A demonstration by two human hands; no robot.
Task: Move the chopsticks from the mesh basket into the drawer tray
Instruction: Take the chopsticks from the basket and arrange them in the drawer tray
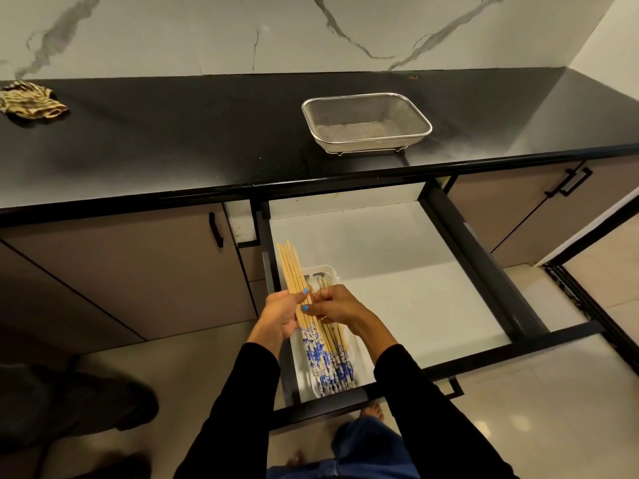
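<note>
Head view: the left hand (281,314) is gripping a bundle of chopsticks (297,281) above the white tray (359,368) in the open drawer (397,271). The right hand (337,305) is pinching 1 chopstick from that bundle. More chopsticks are lying in the tray. The mesh basket (367,123) is sitting on the black bench (173,140).

Veined marble wall (173,32), black countertop (155,140), taupe cabinets (114,271), glossy pale floor (553,426).

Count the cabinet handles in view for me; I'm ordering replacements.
3: one on the left cabinet door, one on the right cabinet door, one on the open drawer's front. Others may be out of frame.
</note>
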